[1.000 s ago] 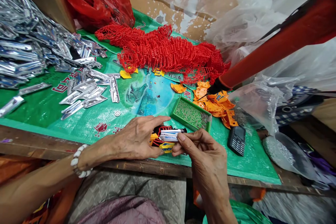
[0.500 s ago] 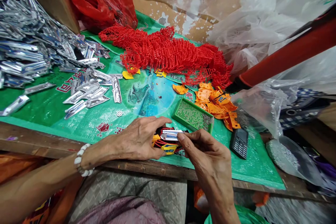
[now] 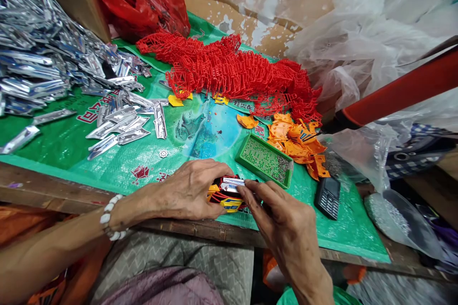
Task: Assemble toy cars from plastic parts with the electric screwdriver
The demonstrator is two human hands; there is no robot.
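Near the table's front edge lies a small toy body (image 3: 232,205) in yellow, red and black plastic, perhaps a toy vehicle. My left hand (image 3: 193,190) is closed around its left end, thumb toward me. A shiny silver panel (image 3: 231,184) rests along the toy's upper side. My right hand (image 3: 282,214) has thumb and fingers closed at the panel's right end; whether a smaller part is also between them is hidden. Just beyond the hands stands a green tray (image 3: 263,164) of small metal screws.
Loose silver panels (image 3: 125,126) spread from a big heap (image 3: 46,57) at left. Red plastic frames (image 3: 229,69) lie in a long pile at the back. Orange pieces (image 3: 295,136), a black keypad phone (image 3: 328,198) and a clear bag of small metal bits (image 3: 388,214) are at right.
The fingers of my right hand have shifted slightly at the right end of the silver panel, and its wrist sits a little lower. My left hand keeps hold of the toy body.
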